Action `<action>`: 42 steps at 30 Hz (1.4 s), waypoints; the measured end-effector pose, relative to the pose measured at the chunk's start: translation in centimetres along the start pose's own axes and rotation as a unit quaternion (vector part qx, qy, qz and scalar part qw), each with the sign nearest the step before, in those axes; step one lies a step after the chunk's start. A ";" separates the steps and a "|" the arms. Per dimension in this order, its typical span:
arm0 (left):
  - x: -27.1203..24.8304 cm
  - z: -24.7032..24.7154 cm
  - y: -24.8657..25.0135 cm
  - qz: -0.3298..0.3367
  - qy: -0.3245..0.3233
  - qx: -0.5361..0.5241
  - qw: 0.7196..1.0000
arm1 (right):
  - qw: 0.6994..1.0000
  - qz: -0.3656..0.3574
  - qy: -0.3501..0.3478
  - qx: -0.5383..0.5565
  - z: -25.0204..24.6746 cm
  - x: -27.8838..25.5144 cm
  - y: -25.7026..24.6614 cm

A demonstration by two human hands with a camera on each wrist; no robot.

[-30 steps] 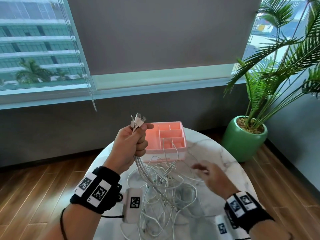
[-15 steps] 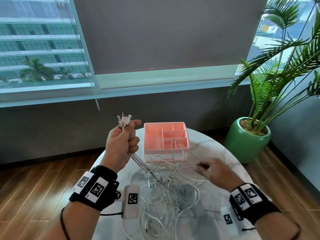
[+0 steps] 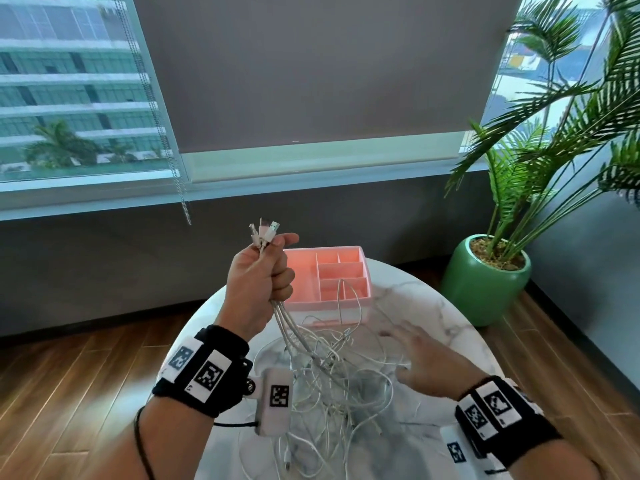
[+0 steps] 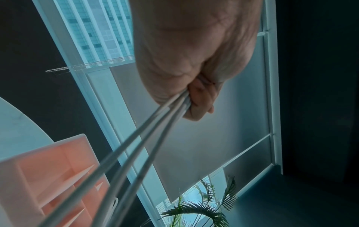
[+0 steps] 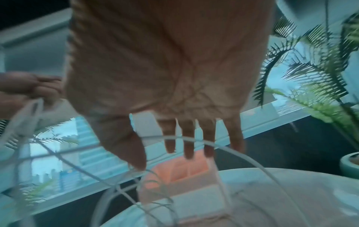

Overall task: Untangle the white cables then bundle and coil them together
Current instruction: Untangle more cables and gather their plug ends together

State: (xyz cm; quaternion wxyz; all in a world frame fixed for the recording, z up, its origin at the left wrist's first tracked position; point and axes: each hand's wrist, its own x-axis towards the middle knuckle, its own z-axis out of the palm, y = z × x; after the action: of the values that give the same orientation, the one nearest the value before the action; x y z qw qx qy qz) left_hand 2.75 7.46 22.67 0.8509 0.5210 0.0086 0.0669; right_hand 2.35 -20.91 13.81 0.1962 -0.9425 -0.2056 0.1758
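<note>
White cables (image 3: 332,382): a loose tangled heap on the round marble worktop (image 3: 443,317), mostly on the near half, loops overlapping every way. One loop runs up over the front wall of the pink organiser (image 3: 329,278) and dips into a front compartment; I cannot tell which strand it belongs to.

My left hand (image 3: 258,282) is raised above the worktop's left edge, fist curled tight round a bunch of the cables. The plug ends (image 3: 264,233) stick out the top of the fist, fanned slightly; I make out USB-type plugs, but cannot count them for sure. Below the fist the strands drop taut and close together into the heap. In the left wrist view I see several strands (image 4: 136,153) leaving the curled fingers (image 4: 200,104) side by side, running toward the organiser (image 4: 48,176).

My right hand (image 3: 420,362) hovers flat just above the right side of the heap, fingers straight and spread, palm down, holding nothing. It is blurred in the head view. In the right wrist view the spread fingers (image 5: 189,138) hang over a cable arc (image 5: 223,147); whether they touch it I cannot tell.

Organiser sits at the far side of the worktop, compartments showing. Beyond it a grey wall and a window with a roller blind (image 3: 311,71). Green pot with a palm (image 3: 485,278) stands on the wooden floor, right of the worktop.
</note>
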 end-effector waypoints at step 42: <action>1.7 -3.7 2.4 0.062 0.048 -0.082 0.994 | 0.870 0.135 0.443 0.169 -7.9 -2.2 11.0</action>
State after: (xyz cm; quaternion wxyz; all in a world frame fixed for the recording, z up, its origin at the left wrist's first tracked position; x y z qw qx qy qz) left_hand 3.84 11.98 23.22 0.8834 0.4456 0.0114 0.1447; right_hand 7.27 -33.52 16.28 0.3972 -0.8925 0.0652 -0.2035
